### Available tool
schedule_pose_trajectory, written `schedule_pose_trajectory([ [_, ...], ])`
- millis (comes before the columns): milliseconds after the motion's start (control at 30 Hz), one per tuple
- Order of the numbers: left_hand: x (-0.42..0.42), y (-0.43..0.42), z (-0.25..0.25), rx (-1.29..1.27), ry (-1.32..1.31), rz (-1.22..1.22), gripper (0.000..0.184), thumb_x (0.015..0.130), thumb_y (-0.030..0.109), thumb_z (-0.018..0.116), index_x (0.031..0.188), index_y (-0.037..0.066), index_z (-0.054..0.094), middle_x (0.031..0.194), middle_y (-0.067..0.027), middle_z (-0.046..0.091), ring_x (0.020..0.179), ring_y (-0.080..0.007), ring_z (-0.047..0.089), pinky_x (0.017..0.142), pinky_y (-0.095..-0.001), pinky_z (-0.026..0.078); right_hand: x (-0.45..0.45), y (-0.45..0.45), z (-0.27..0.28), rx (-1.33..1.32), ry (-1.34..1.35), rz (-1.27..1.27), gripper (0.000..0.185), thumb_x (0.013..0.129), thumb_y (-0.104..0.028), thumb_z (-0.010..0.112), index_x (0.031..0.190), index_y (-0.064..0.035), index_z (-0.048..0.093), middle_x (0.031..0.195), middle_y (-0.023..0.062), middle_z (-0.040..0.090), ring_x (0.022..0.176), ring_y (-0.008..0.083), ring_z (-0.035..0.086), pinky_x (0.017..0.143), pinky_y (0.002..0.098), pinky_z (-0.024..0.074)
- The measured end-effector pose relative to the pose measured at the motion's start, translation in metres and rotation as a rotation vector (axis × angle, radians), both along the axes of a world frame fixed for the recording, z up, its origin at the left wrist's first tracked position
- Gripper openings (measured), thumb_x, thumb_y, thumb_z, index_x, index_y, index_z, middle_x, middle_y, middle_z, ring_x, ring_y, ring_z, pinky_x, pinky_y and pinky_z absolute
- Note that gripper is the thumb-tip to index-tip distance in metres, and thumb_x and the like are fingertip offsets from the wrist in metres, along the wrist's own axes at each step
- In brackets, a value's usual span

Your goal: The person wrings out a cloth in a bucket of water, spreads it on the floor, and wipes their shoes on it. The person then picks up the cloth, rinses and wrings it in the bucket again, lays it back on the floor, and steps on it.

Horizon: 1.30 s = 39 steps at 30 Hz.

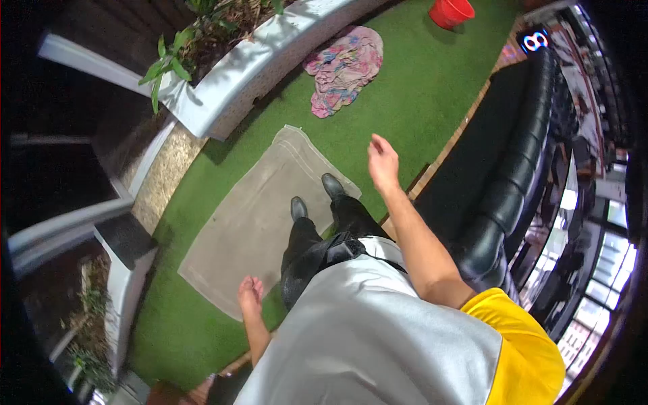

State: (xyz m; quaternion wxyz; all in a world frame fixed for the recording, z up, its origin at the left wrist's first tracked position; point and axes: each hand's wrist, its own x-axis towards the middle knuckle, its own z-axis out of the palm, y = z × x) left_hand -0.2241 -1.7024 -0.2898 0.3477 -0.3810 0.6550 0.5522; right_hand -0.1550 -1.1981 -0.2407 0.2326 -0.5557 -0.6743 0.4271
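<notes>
My left hand [250,291] hangs over the near edge of a grey-beige cloth mat [236,229], its fingers loosely bent and nothing in them. On the other side, my right hand [383,164] is held out above the green artificial turf [412,94], just past the mat's right corner. Its fingers are loosely stretched and it looks bare of any object. Both my dark shoes [299,209] are on the mat, which lies mostly flat with a raised, uneven far edge. Farther ahead, a crumpled pink patterned cloth [347,71] lies on the turf.
A red bucket [451,11] stands at the far end of the turf. Along the left runs a white planter wall [223,88] with green plants [172,61]. A black padded sofa [499,209] lines the right side. A dark block [125,239] tops the lower-left planter corner.
</notes>
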Motion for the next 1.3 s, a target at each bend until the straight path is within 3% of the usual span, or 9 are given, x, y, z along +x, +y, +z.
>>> schedule_pose_trajectory([
  [133, 0.073, -0.011, -0.010, -0.153, -0.167, 0.133, 0.016, 0.091, 0.017, 0.047, 0.099, 0.005, 0.054, 0.078, -0.0056, 0.058, 0.061, -0.0151, 0.055, 0.045, -0.0235, 0.041, 0.122, 0.017, -0.033, 0.099, -0.307, 0.297, 0.029, 0.085, -0.014, 0.053, 0.112, -0.0035, 0.059, 0.101, 0.0145, 0.065, 0.094, 0.0219, 0.063, 0.081, 0.0324, 0.0475],
  [233, 0.111, -0.027, -0.038, 0.256, -0.242, 0.029, 0.013, 0.089, 0.012, 0.046, 0.095, 0.004, 0.054, 0.077, -0.0059, 0.057, 0.059, -0.0141, 0.054, 0.041, -0.0218, 0.038, 0.209, 0.015, -0.022, -0.064, -0.603, 0.369, 0.030, 0.083, -0.012, 0.051, 0.110, -0.0034, 0.060, 0.101, 0.0164, 0.065, 0.096, 0.0262, 0.062, 0.082, 0.0340, 0.0480],
  [333, 0.102, 0.034, -0.015, 0.008, -0.223, 0.051, 0.012, 0.087, 0.009, 0.042, 0.079, 0.007, 0.051, 0.069, -0.0036, 0.053, 0.051, -0.0104, 0.046, 0.037, -0.0212, 0.031, 0.297, -0.006, -0.036, -0.187, -0.607, 0.226, 0.030, 0.080, -0.010, 0.052, 0.108, -0.0027, 0.061, 0.099, 0.0149, 0.065, 0.091, 0.0244, 0.063, 0.080, 0.0322, 0.0484],
  [467, 0.071, 0.023, -0.036, 0.202, -0.013, -0.037, 0.015, 0.092, 0.010, 0.042, 0.090, 0.005, 0.056, 0.077, -0.0045, 0.058, 0.060, -0.0120, 0.056, 0.047, -0.0212, 0.045, 0.390, -0.013, -0.091, -0.404, -0.600, 0.073, 0.031, 0.081, -0.008, 0.054, 0.110, -0.0007, 0.060, 0.085, 0.0074, 0.065, 0.067, 0.0133, 0.058, 0.059, 0.0265, 0.0477],
  [667, 0.085, 0.066, 0.018, 0.043, 0.100, 0.230, 0.026, 0.092, 0.015, 0.049, 0.115, 0.004, 0.053, 0.094, -0.0081, 0.062, 0.075, -0.0151, 0.062, 0.055, -0.0218, 0.051, 0.319, 0.061, -0.094, -0.462, -0.550, 0.380, 0.028, 0.083, -0.012, 0.056, 0.108, 0.0004, 0.060, 0.076, 0.0040, 0.060, 0.060, 0.0114, 0.053, 0.055, 0.0245, 0.0441],
  [900, 0.218, 0.086, -0.025, 0.198, -0.074, 0.284, 0.011, 0.087, 0.015, 0.051, 0.077, 0.012, 0.053, 0.066, 0.0026, 0.050, 0.050, -0.0068, 0.044, 0.038, -0.0183, 0.032, 0.162, 0.127, -0.038, -0.621, -0.109, 0.405, 0.037, 0.086, -0.018, 0.055, 0.115, 0.0035, 0.054, 0.084, 0.0029, 0.059, 0.069, 0.0098, 0.053, 0.064, 0.0236, 0.0435],
  [967, 0.217, 0.128, 0.013, 0.082, -0.118, 0.278, 0.010, 0.085, 0.019, 0.054, 0.078, 0.012, 0.053, 0.064, 0.0040, 0.048, 0.048, -0.0067, 0.040, 0.038, -0.0210, 0.029, 0.144, 0.128, -0.027, -0.664, -0.082, 0.407, 0.036, 0.087, -0.018, 0.055, 0.117, 0.0023, 0.053, 0.087, 0.0011, 0.057, 0.068, 0.0069, 0.051, 0.062, 0.0225, 0.0432],
  [1067, 0.233, 0.134, 0.013, 0.028, -0.154, 0.206, 0.010, 0.086, 0.019, 0.055, 0.089, 0.010, 0.057, 0.069, 0.0019, 0.054, 0.054, -0.0079, 0.049, 0.042, -0.0237, 0.038, 0.165, 0.123, -0.050, -0.645, -0.219, 0.542, 0.033, 0.088, -0.019, 0.054, 0.114, 0.0013, 0.056, 0.083, 0.0010, 0.058, 0.067, 0.0082, 0.052, 0.061, 0.0233, 0.0434],
  [1300, 0.260, 0.099, 0.017, 0.064, 0.108, 0.613, 0.029, 0.087, 0.017, 0.055, 0.111, 0.000, 0.055, 0.084, -0.0065, 0.062, 0.070, -0.0152, 0.060, 0.058, -0.0250, 0.049, 0.191, 0.135, -0.079, -0.700, -0.745, 0.784, 0.029, 0.082, -0.027, 0.056, 0.100, -0.0047, 0.061, 0.082, 0.0040, 0.060, 0.068, 0.0144, 0.056, 0.057, 0.0289, 0.0436],
])
